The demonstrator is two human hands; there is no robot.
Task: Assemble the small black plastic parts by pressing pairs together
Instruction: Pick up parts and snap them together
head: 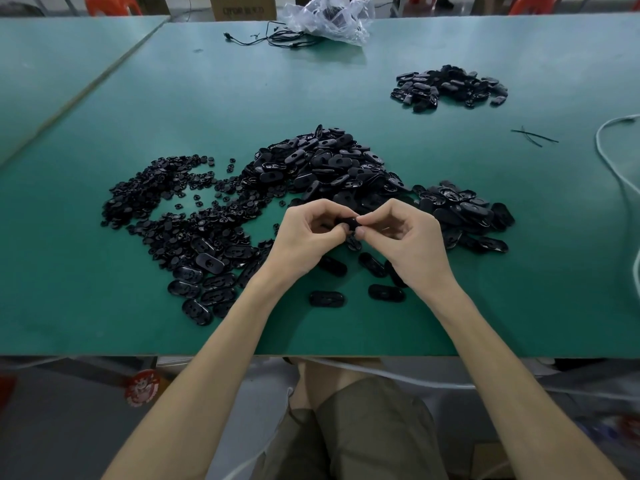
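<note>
We are curling left hand (306, 237) and right hand (403, 242) fingertip-to-fingertip | both pinching one small black oval plastic part (347, 223) | just before the big black plastic heap (322, 168).

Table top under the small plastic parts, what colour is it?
The flat table top is plain green; the head view shows it best.

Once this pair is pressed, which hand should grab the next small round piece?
Probably the left hand: the pile of small round pieces lies on its side, while the right hand sits nearer the oval shells. Both pinch one black part.
</note>
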